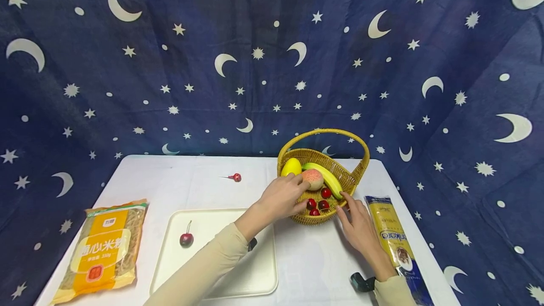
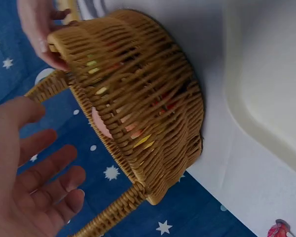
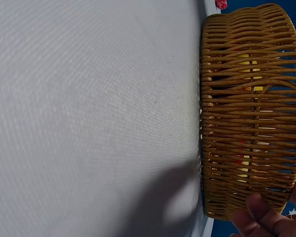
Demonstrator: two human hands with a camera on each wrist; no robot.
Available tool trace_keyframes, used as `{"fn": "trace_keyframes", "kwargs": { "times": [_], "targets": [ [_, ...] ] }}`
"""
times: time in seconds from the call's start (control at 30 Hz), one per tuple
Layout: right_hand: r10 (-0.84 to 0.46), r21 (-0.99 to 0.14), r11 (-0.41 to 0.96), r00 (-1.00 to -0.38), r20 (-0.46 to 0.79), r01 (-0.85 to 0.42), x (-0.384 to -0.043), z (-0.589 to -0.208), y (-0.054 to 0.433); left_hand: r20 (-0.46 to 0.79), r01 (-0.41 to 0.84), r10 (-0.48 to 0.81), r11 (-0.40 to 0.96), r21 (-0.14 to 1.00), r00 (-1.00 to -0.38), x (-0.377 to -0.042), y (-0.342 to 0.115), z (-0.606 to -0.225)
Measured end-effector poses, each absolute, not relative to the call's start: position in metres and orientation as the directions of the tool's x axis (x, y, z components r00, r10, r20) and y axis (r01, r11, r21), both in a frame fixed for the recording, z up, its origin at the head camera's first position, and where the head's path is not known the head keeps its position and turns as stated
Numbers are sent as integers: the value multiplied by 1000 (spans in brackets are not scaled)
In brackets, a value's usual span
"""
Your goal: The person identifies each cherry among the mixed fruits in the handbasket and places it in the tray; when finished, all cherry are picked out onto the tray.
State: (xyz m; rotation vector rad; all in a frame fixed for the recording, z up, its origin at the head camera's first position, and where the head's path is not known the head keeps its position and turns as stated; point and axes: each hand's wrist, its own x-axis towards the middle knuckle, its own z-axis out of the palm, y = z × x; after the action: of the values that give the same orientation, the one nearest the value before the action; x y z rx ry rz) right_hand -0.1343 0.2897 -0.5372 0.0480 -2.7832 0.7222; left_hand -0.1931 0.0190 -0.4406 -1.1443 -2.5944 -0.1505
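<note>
Over the mouth of the wicker basket (image 1: pixel 312 219), the left hand (image 1: pixel 284 196) reaches in from the near left, its fingers (image 2: pixel 69 180) loosely spread, slightly bent and holding nothing. At the basket's right front edge, the right hand (image 1: pixel 360 225) grips the rim, with the thumb low against the outer wall and the other fingers over the edge.

Inside the basket, a yellow fruit (image 1: pixel 292 166) sits at the back left, partly hidden by the left hand. Beside it is a pinkish peach (image 1: pixel 313 179). A banana (image 1: pixel 327 179) curves from behind the peach to the right front, its near end close to the right hand's fingertips. Four cherries (image 1: pixel 326 192) lie in front of the fruit, on the woven floor. The handle (image 1: pixel 323 131) arches over the back.

The basket stands upright at the far right of the white tabletop (image 1: pixel 310 259). Left of it lies a small red item (image 1: pixel 236 177) with a thin stem. Nearer, under the left sleeve (image 1: pixel 204 266), is a cream tray (image 1: pixel 212 223) bearing a single dark cherry (image 1: pixel 186 240). An orange-labelled packet (image 1: pixel 106 249) lies at the left edge; a yellow-and-blue packet (image 1: pixel 388 223) lies partly behind the right forearm. A dark blue cloth (image 1: pixel 263 22) with moons and stars hangs behind.
</note>
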Motion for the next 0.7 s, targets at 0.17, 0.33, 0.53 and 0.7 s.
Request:
{"fn": "trace_keyframes", "kwargs": {
  "times": [0.17, 0.33, 0.53, 0.7],
  "targets": [
    [36, -473, 877, -967, 251, -90, -133, -537, 289, 211, 725, 720, 685, -68, -661, -205, 33, -443],
    [41, -470, 879, -968, 248, -83, -134, -537, 290, 114, 706, 710, 704, -76, -695, -214, 48, -446],
    [42, -468, 880, -968, 246, -81, -135, -537, 291, -86, 664, 658, 740, -110, -748, -218, 60, -445],
    [44, -472, 878, -967, 249, -82, -134, -538, 290, -219, 628, 592, 762, -162, -775, -223, 67, -449]
  ]
}}
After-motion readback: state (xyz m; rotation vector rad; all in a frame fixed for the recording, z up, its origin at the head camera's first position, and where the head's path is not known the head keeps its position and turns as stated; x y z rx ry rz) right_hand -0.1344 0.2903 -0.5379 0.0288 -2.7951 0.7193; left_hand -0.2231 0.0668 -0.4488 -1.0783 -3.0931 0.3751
